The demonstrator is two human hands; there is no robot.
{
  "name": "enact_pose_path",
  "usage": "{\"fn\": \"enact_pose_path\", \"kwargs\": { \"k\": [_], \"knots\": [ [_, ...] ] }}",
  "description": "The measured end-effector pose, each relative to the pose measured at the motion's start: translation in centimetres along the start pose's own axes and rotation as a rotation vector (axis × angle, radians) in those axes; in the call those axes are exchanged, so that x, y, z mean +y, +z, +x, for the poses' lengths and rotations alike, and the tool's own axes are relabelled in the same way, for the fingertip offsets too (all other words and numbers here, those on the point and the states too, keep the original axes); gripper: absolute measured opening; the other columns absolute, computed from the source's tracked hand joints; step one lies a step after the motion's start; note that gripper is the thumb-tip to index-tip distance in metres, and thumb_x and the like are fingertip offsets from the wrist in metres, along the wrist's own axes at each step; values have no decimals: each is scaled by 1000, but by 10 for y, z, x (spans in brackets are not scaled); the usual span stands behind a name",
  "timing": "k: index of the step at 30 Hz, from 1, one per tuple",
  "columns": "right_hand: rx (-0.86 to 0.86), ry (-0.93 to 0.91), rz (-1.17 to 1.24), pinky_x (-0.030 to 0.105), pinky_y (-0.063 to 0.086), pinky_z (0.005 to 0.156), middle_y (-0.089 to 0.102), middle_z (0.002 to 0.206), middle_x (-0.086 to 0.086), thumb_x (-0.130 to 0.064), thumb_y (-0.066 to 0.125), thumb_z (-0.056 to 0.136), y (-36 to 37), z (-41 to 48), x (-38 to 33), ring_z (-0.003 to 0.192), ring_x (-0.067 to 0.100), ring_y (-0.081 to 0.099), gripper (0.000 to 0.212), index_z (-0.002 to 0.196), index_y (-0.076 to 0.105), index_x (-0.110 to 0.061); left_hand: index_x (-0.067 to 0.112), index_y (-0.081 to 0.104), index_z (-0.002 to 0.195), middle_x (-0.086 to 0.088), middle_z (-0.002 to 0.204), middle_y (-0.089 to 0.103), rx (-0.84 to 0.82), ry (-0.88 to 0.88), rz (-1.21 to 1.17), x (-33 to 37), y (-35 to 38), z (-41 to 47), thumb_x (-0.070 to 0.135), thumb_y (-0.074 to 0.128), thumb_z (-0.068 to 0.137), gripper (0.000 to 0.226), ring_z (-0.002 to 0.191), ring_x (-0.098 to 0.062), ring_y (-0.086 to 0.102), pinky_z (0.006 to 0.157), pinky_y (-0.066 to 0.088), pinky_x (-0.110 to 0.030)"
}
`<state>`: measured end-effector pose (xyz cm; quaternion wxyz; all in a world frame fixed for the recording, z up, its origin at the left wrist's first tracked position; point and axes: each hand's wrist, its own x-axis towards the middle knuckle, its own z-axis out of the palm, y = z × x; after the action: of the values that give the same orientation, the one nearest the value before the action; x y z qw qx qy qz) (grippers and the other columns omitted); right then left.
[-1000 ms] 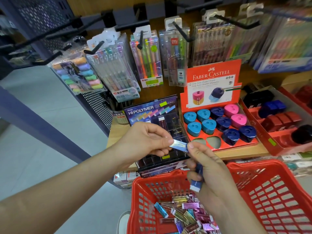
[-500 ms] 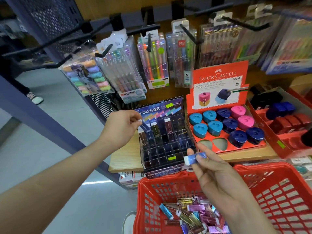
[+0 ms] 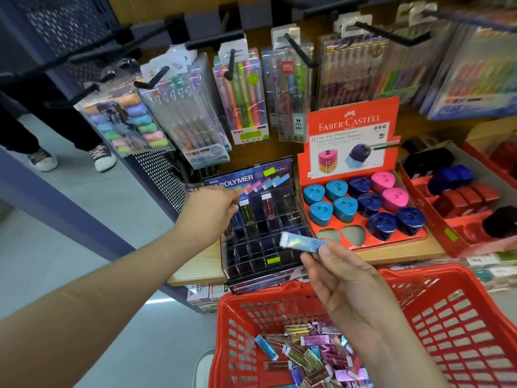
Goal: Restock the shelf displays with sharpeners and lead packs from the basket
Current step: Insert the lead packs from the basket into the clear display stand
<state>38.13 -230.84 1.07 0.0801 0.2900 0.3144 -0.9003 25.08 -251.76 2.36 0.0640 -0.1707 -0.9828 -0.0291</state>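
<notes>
I see the left hand (image 3: 209, 217) stretched out to the back left corner of the clear lead display (image 3: 257, 247). This is the compartmented case with the HI-POLYMER header, and it sits on the wooden shelf (image 3: 195, 266). The fingertips are bunched together at the top of a dark blue pack (image 3: 236, 219) standing in that corner slot. From my end I cannot tell whether they pinch it or only touch it. Just right of it in the back row stand an olive pack (image 3: 247, 214) and a dark red pack (image 3: 269, 207), both upright with white caps on top.

The right hand (image 3: 344, 281) pinches a blue lead pack (image 3: 303, 242) between thumb and fingers. It holds the pack roughly level with the white cap pointing left, in front of the display's lower right corner and up above the red basket (image 3: 461, 326). In the bottom of the basket lies a loose pile of lead packs (image 3: 307, 351) in purple, gold, blue and dark red.

Just right of the lead display is the Faber-Castell sharpener tray (image 3: 352, 127). It holds four teal sharpeners (image 3: 320, 212), four navy and two pink, each in its well, and two wells at the front left show bare. Further right, a second red tray (image 3: 472, 231) holds black, blue and red sharpeners.
</notes>
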Motion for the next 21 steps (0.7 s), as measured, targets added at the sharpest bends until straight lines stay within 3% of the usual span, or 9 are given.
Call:
{"fn": "enact_pose_path", "kwargs": {
  "k": [6, 8, 10, 11, 13, 16, 19, 21],
  "knots": [
    [10, -57, -125, 14, 45, 46, 75, 85, 10, -10, 70, 71, -2, -4, -2, 72, 13, 71, 26, 97, 70, -8, 19, 71, 91, 5, 93, 68, 12, -75, -82, 4, 0, -2, 23, 60, 90, 12, 88, -16, 62, 80, 52, -35],
    [12, -86, -168, 15, 43, 49, 76, 86, 9, -13, 70, 70, -3, -4, -3, 73, 13, 71, 25, 95, 70, -10, 19, 73, 84, 9, 80, 71, -14, -226, -450, 16, -14, -4, 25, 63, 90, 13, 75, -10, 65, 73, 54, -29],
    [9, -115, -217, 16, 41, 53, 76, 85, 7, -13, 70, 71, -3, -3, -4, 72, 12, 70, 24, 95, 69, -9, 13, 74, 86, 0, 75, 72, -188, -348, -970, 34, -33, -8, 22, 63, 91, 16, 65, -11, 63, 62, 55, -23],
    [7, -128, -240, 17, 40, 54, 76, 84, 7, -13, 69, 72, -3, -3, -4, 71, 11, 69, 23, 95, 69, -9, 9, 74, 89, -6, 77, 72, -280, -339, -1110, 42, -40, -11, 21, 63, 90, 16, 64, -12, 62, 60, 54, -21],
    [-5, -152, -281, 18, 40, 54, 75, 81, 6, -14, 70, 72, -1, -1, -1, 69, 11, 68, 19, 91, 69, -11, 6, 73, 95, -12, 81, 71, -364, -260, -1161, 54, -46, -17, 20, 65, 87, 17, 65, -15, 62, 61, 54, -21],
    [-42, -196, -349, 22, 42, 55, 74, 80, 9, -11, 71, 75, 2, 3, 5, 69, 14, 66, 8, 82, 70, -15, 5, 72, 93, -9, 71, 68, -352, -217, -1152, 63, -43, -23, 11, 70, 82, 13, 66, -18, 62, 65, 57, -25],
    [-25, -301, -507, 28, 46, 61, 72, 81, 7, -8, 71, 83, 2, 11, 9, 74, 21, 64, 11, 82, 71, -19, 9, 74, 88, -6, 71, 69, -240, -276, -1117, 54, -43, -22, 7, 70, 83, 7, 66, -15, 63, 68, 58, -26],
    [31, -436, -686, 26, 50, 69, 70, 85, 1, -8, 71, 85, -1, 17, 7, 83, 21, 65, 15, 87, 69, -23, 20, 74, 89, -1, 76, 72, -121, -313, -967, 38, -45, -17, 11, 68, 86, 11, 69, -12, 66, 73, 59, -29]
  ]
}}
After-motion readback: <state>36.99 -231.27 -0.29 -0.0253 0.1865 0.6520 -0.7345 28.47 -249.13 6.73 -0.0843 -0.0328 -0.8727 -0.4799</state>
